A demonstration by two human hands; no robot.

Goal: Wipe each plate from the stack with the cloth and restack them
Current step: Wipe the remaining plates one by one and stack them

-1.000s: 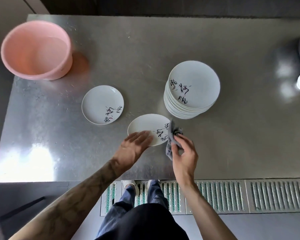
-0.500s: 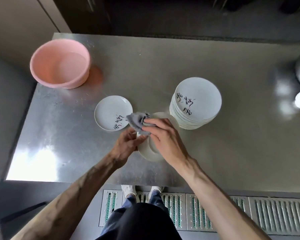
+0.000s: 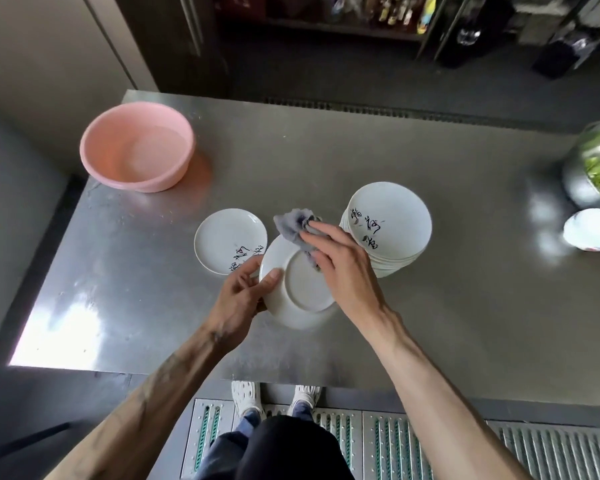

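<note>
stainless steel worktop [image 3: 430,323] in a kitchen, seen from above. over its near middle a white plate [image 3: 302,292] is held off the surface, tilted with its underside and foot ring facing up. the left hand [image 3: 243,292] grasps it at the left rim, thumb on the back and fingers curled underneath. the right hand [image 3: 343,271] grips a bunched grey cloth [image 3: 291,223] and presses it onto the far edge of the plate's back; part of the cloth sticks out past the fingertips.

just right of the hands stands the stack [image 3: 392,216] of matching plates, tall, black brush lettering on the top one. just left lies a single plate [image 3: 226,237], face up, on the table. further off are a pink basin [image 3: 136,147] at the far left corner and a metal bowl of greens [image 3: 596,168] at the right edge.

the step in hand looks to be wiping the back of the second plate. next it likely needs turning face up and setting squarely on the single plate, lowered gently so the rims don't knock.
</note>
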